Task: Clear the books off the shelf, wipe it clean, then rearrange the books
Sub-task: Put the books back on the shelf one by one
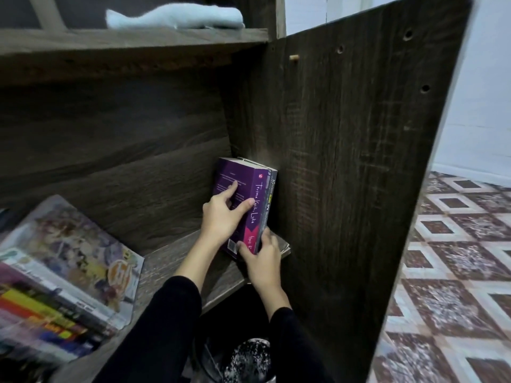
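Head view puts you in front of a dark wood-grain bookshelf, its tall side panel (345,161) filling the 3 o'clock side and its lower shelf board (171,272) running from centre toward 7 o'clock. That compartment holds two groups. At 8 o'clock a flat stack of books (55,305) lies under a colourful illustrated cover. Just past centre toward 4 o'clock a purple paperback book (243,183) stands upright, with a thin dark book (272,186) between it and the panel. On the upper shelf (124,40), at 12 o'clock, a pale blue folded cloth (174,17) lies alone.

Your hands are both on the upright pair. The left hand (221,217) presses the purple cover with a straight forefinger, thumb along the spine. The right hand (262,258) pinches the foot of both spines.

With the cloth parked above, you look to be in the rearranging stage, seating these books against the panel. Next, square them flush so they stand unaided, then reach to 8 o'clock for the top book of the stack.
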The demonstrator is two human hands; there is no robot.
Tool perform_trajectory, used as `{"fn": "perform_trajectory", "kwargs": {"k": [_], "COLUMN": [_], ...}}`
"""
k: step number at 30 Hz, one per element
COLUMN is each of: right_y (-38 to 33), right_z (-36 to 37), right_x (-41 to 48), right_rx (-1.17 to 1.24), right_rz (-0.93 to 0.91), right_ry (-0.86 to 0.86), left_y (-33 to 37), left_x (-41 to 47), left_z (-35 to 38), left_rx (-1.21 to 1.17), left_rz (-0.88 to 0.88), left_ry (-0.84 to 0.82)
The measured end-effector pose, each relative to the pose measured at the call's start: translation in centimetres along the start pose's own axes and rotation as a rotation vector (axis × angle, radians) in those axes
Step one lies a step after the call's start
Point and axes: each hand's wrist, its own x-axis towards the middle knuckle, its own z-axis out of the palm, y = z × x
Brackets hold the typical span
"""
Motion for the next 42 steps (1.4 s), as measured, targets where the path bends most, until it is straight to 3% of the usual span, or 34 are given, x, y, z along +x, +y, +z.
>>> {"fn": "perform_trajectory", "kwargs": {"k": [5,10,23,27,34,38,42], "right_y": [-0.7,-3.0,-12.5,-15.7,-20.7,-21.4,-20.4], "right_z": [-1.5,-1.9,2.3,4.9,9.4,10.9,11.0], "right_x": [-0.8,-3.0,-8.2,-8.8,-9.1,-9.1,-8.8], "right_rx": [0.015,-0.049,-0.330,-0.345,-0.474,-0.532,-0.405], "right_rz": [0.045,-0.077,-0.565,-0.661,-0.824,-0.867,-0.898], "right_ry": [0.056,0.177,-0.429,-0.566,-0.811,-0.816,-0.704], "left_y": [-0.9,-1.7,-5.6,-6.0,-8.3,-9.3,-10.0], "left_x": [-2.7,-7.1,-17.5,-18.0,-17.6,-16.9,-16.7], "left_z": [-1.6,-4.7,-10.8,-11.0,-9.9,-9.4,-9.2], "left_rx": [0.106,0.143,0.153,0.112,0.173,0.197,0.288], "left_rz": [-0.029,-0.092,-0.378,-0.420,-0.321,-0.294,-0.238], "left_ry": [0.010,0.139,0.699,0.728,0.759,0.806,0.856]}}
